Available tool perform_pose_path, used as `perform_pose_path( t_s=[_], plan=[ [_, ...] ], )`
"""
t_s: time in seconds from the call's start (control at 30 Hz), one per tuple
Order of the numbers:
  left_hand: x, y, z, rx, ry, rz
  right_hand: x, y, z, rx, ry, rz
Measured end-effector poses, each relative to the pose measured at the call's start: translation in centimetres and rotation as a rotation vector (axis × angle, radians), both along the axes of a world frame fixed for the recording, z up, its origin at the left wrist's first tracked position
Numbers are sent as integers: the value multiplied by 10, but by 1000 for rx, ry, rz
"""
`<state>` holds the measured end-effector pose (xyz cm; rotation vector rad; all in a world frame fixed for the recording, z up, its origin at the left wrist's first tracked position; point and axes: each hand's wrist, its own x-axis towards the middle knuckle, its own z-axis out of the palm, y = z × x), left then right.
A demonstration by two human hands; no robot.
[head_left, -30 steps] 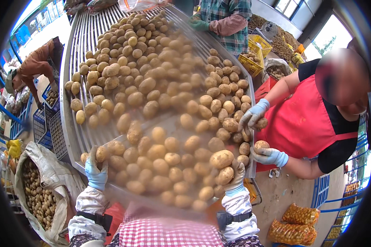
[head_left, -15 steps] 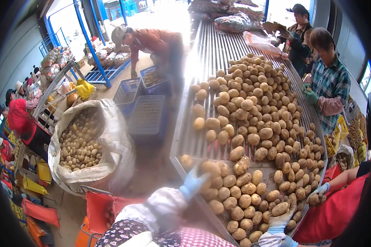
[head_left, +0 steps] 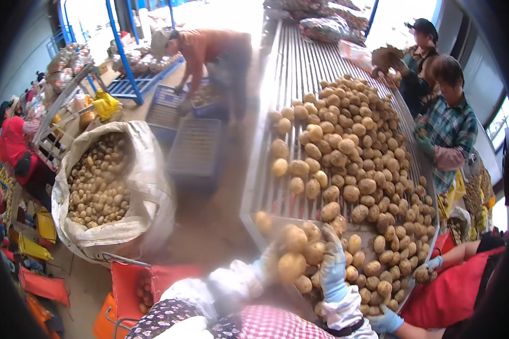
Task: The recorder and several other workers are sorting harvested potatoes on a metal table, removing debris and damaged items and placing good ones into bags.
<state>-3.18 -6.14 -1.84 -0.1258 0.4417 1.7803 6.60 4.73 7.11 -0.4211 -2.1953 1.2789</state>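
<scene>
Several potatoes (head_left: 293, 259) are gathered between my two gloved hands at the near left corner of the slatted metal table (head_left: 288, 62). My left hand (head_left: 268, 264), in a light blue glove and smeared by motion, presses against them from the left. Around their right side curve the fingers of my right hand (head_left: 333, 265), in a pale blue soiled glove. A large heap of potatoes (head_left: 350, 147) spreads over the table beyond and to the right of my hands.
A co-worker in red (head_left: 458, 288) reaches in from the right with blue-gloved hands. Other people stand along the far right side. At left are a big white sack (head_left: 158, 192) of small potatoes, blue crates (head_left: 195, 150) and a red bin (head_left: 127, 288).
My right hand has come left from the near right potatoes to join my left hand. Potatoes are now held between both. The co-worker in red has reached a hand further in.
</scene>
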Motion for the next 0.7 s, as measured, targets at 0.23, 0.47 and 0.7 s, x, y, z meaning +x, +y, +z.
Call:
perform_pose_path(
  t_s=[0.23, 0.47, 0.7],
  plan=[
    [-26, -4, 40, 359, -211, -29, 61, 22, -94, 423, -279, -358],
    [-48, -12, 50, 406, -253, -107, 102, 72, -119, 574, -753, -654],
    [-43, -16, 35, 131, -178, -213, -7, 13, -50, -672, -176, -24]
  ],
)
